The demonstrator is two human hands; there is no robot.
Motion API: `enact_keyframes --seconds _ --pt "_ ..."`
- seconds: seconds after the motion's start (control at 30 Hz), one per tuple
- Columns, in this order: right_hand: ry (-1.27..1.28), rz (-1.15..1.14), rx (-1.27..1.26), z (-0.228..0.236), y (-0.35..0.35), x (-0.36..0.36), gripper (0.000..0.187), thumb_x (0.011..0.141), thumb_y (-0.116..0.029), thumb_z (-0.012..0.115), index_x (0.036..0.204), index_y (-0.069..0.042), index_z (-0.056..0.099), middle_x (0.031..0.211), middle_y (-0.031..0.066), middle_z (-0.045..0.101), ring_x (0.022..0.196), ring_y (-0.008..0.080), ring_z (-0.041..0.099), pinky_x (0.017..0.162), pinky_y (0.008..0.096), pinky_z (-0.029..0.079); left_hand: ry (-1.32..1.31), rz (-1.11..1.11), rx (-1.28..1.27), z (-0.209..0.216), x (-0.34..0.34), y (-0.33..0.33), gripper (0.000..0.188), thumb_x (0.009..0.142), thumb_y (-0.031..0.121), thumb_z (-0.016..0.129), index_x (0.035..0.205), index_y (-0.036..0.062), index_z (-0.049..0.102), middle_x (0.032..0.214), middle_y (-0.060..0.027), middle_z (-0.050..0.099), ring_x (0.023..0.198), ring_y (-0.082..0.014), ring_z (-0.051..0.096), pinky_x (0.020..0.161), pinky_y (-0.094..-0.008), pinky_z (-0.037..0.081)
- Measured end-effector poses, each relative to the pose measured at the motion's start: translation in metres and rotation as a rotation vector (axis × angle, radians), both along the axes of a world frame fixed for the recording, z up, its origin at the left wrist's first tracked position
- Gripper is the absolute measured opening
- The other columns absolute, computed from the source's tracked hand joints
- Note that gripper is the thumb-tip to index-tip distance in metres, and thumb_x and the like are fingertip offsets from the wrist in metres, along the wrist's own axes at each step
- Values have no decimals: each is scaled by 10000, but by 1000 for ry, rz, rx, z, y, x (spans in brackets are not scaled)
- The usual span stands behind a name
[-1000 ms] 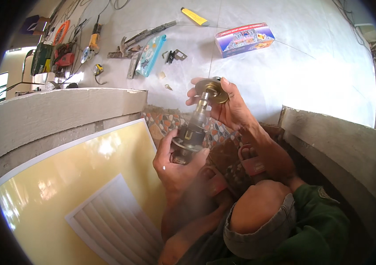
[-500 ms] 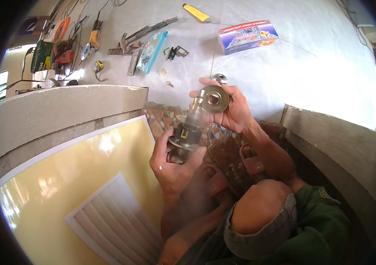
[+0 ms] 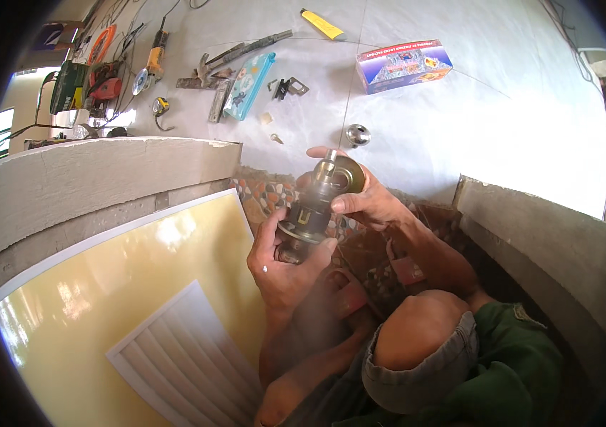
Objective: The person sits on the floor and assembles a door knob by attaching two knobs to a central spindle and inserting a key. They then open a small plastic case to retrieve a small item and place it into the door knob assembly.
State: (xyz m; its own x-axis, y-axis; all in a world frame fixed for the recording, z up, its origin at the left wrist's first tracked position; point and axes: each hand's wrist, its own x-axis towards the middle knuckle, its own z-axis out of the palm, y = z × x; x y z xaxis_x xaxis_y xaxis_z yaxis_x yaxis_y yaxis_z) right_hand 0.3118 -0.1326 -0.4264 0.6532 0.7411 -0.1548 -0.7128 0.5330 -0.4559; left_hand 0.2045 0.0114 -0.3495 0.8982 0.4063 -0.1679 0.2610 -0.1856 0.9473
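Note:
A metal doorknob lock, with a round knob at its lower end and a narrow shaft at its top, stands tilted between my hands. My left hand is closed around its knob end and the wide flange. In my right hand is a round brass-coloured rose plate, held beside the shaft. My right thumb presses near the lock's middle, and the fingers behind it are partly hidden. A loose silver knob lies on the floor just beyond my right hand.
On the tiled floor lie a blue-red box, a yellow tube, a light-blue pouch, a hammer, a tape measure, a small key and an angle grinder. A yellow door panel leans at the left.
My right hand has turned and moved in toward the lock, its thumb now on the lock body. The rose plate has tilted and is partly behind the shaft. The loose knob shows more fully.

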Motion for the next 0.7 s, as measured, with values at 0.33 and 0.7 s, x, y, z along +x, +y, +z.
enact_keyframes --seconds 0.33,0.7 --pt "58 -94 -64 -11 3 -2 723 866 -368 764 1430 -47 445 1264 137 627 1196 268 605 1019 403 481 36 30 39 5 3 -4 629 652 73 883 1195 -59 592 940 -121 711 819 -151 692 701 -296 571" --pt "398 -185 307 -40 -15 28 577 1050 -464 420 1444 -43 434 1394 235 527 1151 340 630 834 416 628 51 46 141 2 -3 -6 639 631 107 900 1180 -51 612 938 -118 710 787 -155 685 684 -299 570"
